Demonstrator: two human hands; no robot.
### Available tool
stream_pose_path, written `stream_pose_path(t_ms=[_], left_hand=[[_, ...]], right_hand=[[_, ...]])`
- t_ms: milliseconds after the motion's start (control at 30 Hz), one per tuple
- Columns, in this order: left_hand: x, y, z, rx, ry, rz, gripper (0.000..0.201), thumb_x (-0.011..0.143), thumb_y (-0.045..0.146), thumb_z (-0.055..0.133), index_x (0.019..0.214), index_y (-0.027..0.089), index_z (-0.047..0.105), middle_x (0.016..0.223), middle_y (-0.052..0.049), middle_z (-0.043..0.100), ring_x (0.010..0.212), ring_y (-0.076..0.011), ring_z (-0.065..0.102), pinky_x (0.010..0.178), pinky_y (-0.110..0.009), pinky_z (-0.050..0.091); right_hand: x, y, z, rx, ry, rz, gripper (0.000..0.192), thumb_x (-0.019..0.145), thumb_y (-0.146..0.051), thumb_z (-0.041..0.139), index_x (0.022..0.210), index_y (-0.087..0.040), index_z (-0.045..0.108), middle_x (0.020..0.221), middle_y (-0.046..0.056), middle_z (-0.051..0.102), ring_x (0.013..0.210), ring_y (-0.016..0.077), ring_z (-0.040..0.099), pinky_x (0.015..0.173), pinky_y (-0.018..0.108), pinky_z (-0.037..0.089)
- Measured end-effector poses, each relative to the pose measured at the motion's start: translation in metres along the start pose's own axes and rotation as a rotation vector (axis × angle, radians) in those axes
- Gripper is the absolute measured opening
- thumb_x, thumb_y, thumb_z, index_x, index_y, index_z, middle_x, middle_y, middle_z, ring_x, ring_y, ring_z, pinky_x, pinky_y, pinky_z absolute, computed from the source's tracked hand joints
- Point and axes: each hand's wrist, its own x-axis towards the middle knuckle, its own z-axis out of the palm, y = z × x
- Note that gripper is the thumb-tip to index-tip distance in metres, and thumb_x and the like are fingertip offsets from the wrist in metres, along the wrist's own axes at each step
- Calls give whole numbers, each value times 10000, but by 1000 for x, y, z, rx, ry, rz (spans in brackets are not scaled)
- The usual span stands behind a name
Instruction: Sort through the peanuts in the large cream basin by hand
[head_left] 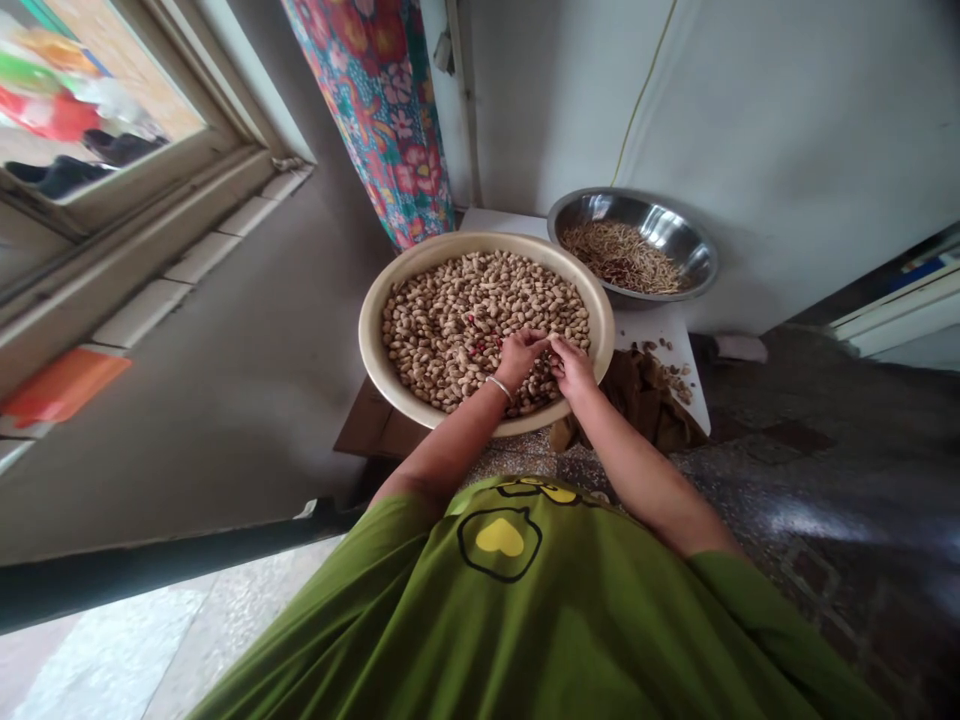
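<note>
A wide cream basin [373,345] is full of unshelled peanuts [435,310], with a few red kernels [478,347] lying among them. Over the basin's right front part, my left hand [519,358] and my right hand [574,368] meet at the fingertips. Both are closed in a pinch on what looks like a pale peanut [551,338], mostly covered by the fingers. A light bracelet [499,386] circles my left wrist.
Behind the basin at right, a steel bowl [703,262] holds thin, tan, shell-like pieces. A brown cloth [649,400] and loose shell bits [679,385] lie on the white tabletop [694,350]. A floral curtain [390,130] hangs behind; a window ledge [202,255] runs along the left.
</note>
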Motion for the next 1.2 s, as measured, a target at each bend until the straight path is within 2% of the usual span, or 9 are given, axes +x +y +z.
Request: stream_pose_path(t_ms=[167, 267, 333, 467, 567, 700, 933, 1200], left_hand=[[-6, 8, 0, 258, -14, 39, 140, 734, 210, 768, 734, 121, 659, 706, -15, 650, 661, -120, 553, 664, -244, 416], [-5, 6, 1, 353, 51, 79, 125, 757, 175, 737, 859, 124, 685, 749, -13, 652, 689, -126, 555, 684, -242, 420], [-4, 4, 3, 325, 58, 76, 131, 827, 180, 669, 944, 124, 687, 792, -19, 656, 729, -129, 565, 716, -240, 433], [-5, 3, 5, 136, -124, -44, 212, 961, 246, 514, 939, 108, 674, 761, -23, 615, 688, -117, 534, 684, -235, 444], [-9, 8, 4, -36, -207, -161, 227, 967, 289, 541, 1035, 112, 667, 756, -18, 598, 615, -111, 515, 605, -242, 450], [-14, 10, 4, -175, -228, -244, 253, 945, 346, 592, 1050, 125, 653, 727, -8, 573, 557, -109, 499, 537, -252, 463], [-14, -2, 11, -141, -330, -125, 322, 797, 364, 759, 982, 129, 640, 739, 2, 625, 559, -89, 531, 536, -213, 447], [-19, 2, 17, -134, -243, -123, 278, 803, 298, 707, 1001, 113, 648, 681, 2, 636, 468, -108, 535, 486, -248, 453]], right_hand=[[3, 3, 0, -37, 23, -29, 420, 633, -401, 849, 868, -161, 597, 650, -75, 537, 530, 42, 414, 445, 151, 208], [4, 4, 0, -49, 19, -39, 447, 609, -405, 873, 821, -169, 559, 647, -66, 548, 523, 49, 430, 424, 159, 192], [4, 5, 0, -70, -3, -42, 448, 620, -423, 868, 826, -172, 560, 661, -57, 567, 514, 51, 438, 416, 163, 188], [2, 3, 0, -120, -73, -18, 411, 654, -439, 841, 840, -175, 587, 642, -55, 552, 497, 54, 444, 409, 163, 200], [0, 2, 0, -126, -129, 3, 400, 649, -425, 844, 836, -171, 597, 662, -49, 558, 494, 47, 437, 405, 159, 190], [-1, 1, -1, -135, -173, 10, 391, 655, -414, 842, 853, -173, 606, 671, -45, 560, 495, 43, 424, 403, 159, 175], [-3, 1, 1, -187, -85, -16, 219, 745, -303, 722, 760, -179, 541, 486, -88, 367, 404, 48, 283, 395, 180, 111], [-1, 4, -1, -223, -58, -61, 135, 762, -271, 661, 775, -189, 554, 483, -83, 379, 403, 62, 302, 392, 193, 150]])
